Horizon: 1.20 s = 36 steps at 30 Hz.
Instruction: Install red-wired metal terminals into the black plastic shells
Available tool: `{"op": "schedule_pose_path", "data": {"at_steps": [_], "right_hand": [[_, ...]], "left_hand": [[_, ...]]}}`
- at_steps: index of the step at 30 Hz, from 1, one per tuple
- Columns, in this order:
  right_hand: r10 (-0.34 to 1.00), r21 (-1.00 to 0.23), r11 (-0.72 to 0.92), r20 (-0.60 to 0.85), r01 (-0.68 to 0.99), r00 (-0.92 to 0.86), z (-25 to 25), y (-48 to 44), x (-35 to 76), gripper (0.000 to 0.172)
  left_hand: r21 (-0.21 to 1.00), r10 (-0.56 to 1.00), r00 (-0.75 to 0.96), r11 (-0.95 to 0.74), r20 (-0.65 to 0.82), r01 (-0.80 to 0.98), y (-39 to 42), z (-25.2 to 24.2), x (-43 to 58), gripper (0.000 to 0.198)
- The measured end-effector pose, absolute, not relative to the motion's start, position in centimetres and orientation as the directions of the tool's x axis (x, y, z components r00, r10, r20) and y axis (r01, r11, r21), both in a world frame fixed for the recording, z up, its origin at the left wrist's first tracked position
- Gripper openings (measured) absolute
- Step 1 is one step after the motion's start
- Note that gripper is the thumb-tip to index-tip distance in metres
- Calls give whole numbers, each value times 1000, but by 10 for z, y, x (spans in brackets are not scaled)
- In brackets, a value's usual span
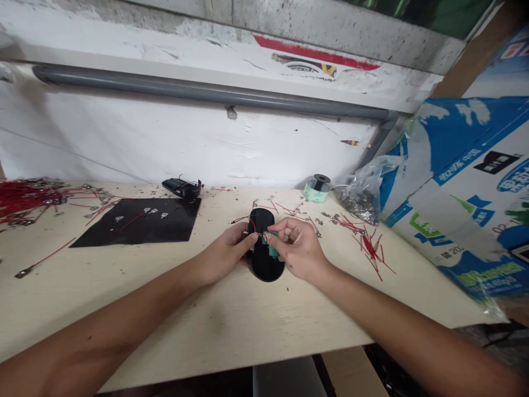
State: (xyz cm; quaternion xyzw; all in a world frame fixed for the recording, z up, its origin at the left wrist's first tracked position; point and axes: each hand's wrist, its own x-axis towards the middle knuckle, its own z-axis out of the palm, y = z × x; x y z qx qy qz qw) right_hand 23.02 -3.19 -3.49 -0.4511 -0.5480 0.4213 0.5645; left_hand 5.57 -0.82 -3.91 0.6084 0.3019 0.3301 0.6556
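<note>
Chinese-lettered carton (467,220), left hand (225,255) on black casing (266,270), right hand (300,249) at green piece (271,246)

Left hand (223,255) steadies black casing (266,270); right hand (300,249) pinches green piece (273,251).

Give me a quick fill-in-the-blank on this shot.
The left hand grips a black casing while the right hand pinches a ____ piece on it.
Red ____ lie heaped at the far left of the table.
The clear bag holds small ____ parts.

Missing words: green; wires; metal.
</note>
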Motion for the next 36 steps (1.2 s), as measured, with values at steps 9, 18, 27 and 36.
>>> {"op": "schedule_pose_path", "data": {"at_steps": [9,18,27,36], "right_hand": [[971,-971,237,237,1,34,-35,-34,228,35],[981,-980,193,193,-49,18,-36,-30,234,41],[993,-989,119,120,-82,-4,-36,-29,231,42],[989,-987,144,145,-69,-11,-39,-29,229,39]], "left_hand": [[1000,813,582,-8,5,3,-9,-37,56,38],[1000,826,563,-6,18,-23,-6,-42,57,36],[992,859,512,-46,-22,119,-13,-30,61,32],[989,854,520,-87,15,115,-11,-34,61,28]]}}
